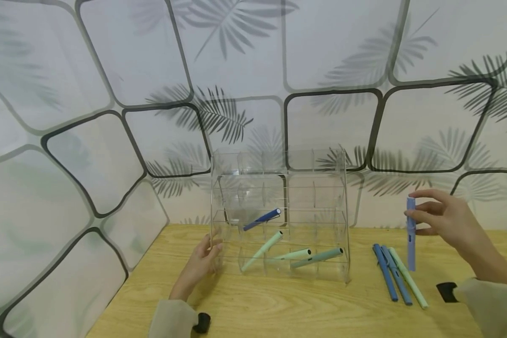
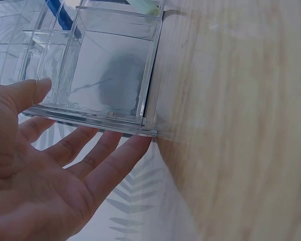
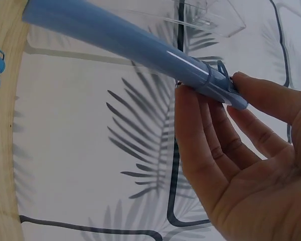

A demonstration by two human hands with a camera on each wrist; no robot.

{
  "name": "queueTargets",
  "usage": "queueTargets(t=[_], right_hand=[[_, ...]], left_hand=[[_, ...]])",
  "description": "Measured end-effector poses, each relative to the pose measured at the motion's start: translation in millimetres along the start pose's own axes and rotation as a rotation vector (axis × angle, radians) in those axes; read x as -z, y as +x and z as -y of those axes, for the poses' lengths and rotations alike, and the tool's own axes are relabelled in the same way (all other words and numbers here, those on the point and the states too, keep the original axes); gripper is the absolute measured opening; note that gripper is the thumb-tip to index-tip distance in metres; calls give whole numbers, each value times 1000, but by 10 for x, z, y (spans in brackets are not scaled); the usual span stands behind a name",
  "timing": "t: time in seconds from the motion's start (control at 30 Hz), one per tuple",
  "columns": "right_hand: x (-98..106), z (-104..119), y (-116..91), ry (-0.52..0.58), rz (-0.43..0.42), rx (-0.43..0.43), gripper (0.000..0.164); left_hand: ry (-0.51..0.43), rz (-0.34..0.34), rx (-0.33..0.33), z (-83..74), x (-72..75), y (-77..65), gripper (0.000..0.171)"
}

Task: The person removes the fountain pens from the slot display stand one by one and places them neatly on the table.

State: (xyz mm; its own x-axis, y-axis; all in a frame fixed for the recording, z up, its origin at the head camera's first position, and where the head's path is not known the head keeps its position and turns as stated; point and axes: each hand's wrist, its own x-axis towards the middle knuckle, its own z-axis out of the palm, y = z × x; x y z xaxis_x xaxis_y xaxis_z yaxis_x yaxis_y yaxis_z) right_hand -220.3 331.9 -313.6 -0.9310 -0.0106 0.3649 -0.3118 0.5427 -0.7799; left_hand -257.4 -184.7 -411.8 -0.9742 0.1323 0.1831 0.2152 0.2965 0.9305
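My right hand (image 1: 443, 218) pinches a periwinkle-blue pen (image 1: 411, 249) near its top end and holds it upright at the right. In the right wrist view the pen (image 3: 125, 42) slants across, its clip end between my thumb and fingers. My left hand (image 1: 200, 260) grips the left side of a clear acrylic pen rack (image 1: 279, 274). Seen from the left wrist, my thumb (image 2: 37, 93) lies over the rack's front side and my fingers rest along its outer side wall (image 2: 98, 123). A dark blue pen (image 1: 262, 219) leans in a middle tier; light green pens (image 1: 262, 251) and a grey-green pen (image 1: 317, 258) lie in the bottom tier.
Two blue pens (image 1: 386, 272) and a light green pen (image 1: 409, 278) lie side by side on the wooden table (image 1: 279, 314), right of the rack. A white cloth (image 1: 334, 47) printed with leaves and dark outlines hangs behind the table and on the left.
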Motion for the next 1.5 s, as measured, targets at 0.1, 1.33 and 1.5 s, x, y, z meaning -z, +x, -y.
queueTargets(t=[0.1,1.33,1.5], right_hand=[[9,-67,-38,-63,4,-24,43],[115,-701,-88,-41,326,-314,49],[58,-766,-85,-49,354,-326,46]], left_hand=[[-7,4,2,-4,-7,5,52],[1,33,36,20,3,1,54],[9,22,22,9,-3,20,53]])
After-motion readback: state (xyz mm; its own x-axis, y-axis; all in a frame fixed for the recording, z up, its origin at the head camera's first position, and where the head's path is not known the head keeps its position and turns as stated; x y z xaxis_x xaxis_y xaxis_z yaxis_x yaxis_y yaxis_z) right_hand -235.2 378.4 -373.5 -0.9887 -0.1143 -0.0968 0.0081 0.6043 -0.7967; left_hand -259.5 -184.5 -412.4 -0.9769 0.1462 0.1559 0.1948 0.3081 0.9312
